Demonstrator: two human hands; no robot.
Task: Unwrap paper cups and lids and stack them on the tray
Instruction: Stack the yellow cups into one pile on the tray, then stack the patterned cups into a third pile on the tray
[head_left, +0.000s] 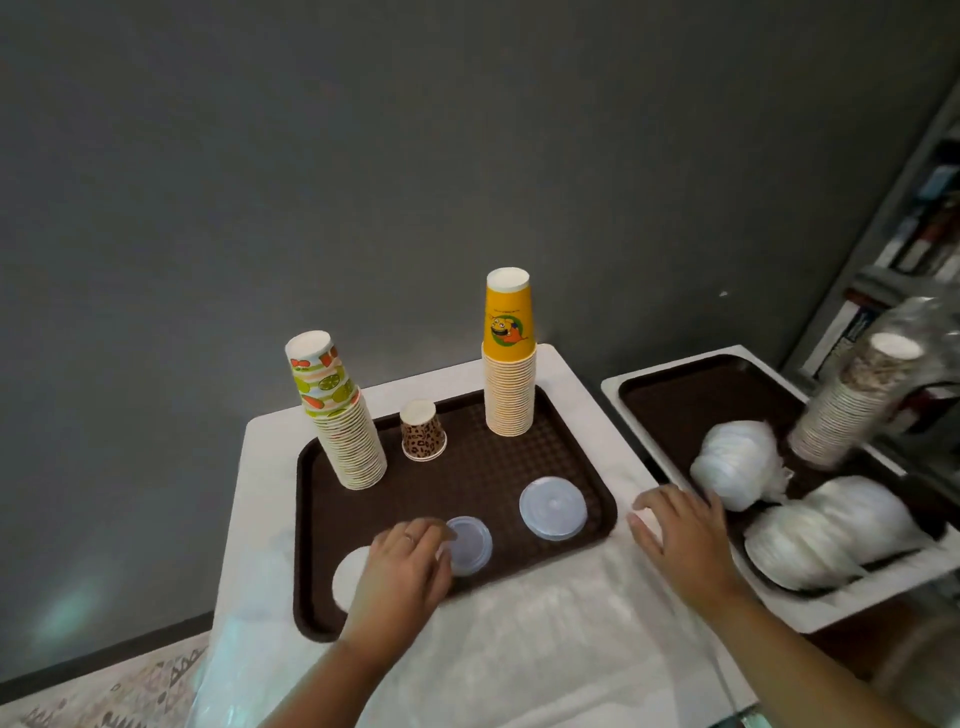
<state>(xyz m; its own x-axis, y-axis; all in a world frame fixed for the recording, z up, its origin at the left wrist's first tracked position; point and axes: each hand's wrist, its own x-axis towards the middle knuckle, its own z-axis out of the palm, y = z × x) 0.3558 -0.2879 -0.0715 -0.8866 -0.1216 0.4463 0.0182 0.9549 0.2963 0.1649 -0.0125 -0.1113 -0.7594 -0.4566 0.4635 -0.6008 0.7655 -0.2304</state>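
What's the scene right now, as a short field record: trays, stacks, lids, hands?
near tray: fruit stack, yellow stack, leopard cups, two clear lids, white lid
far tray: wrapped stack, two wrapped lid bundles
left hand: touching small lid
right hand: open, on table between trays
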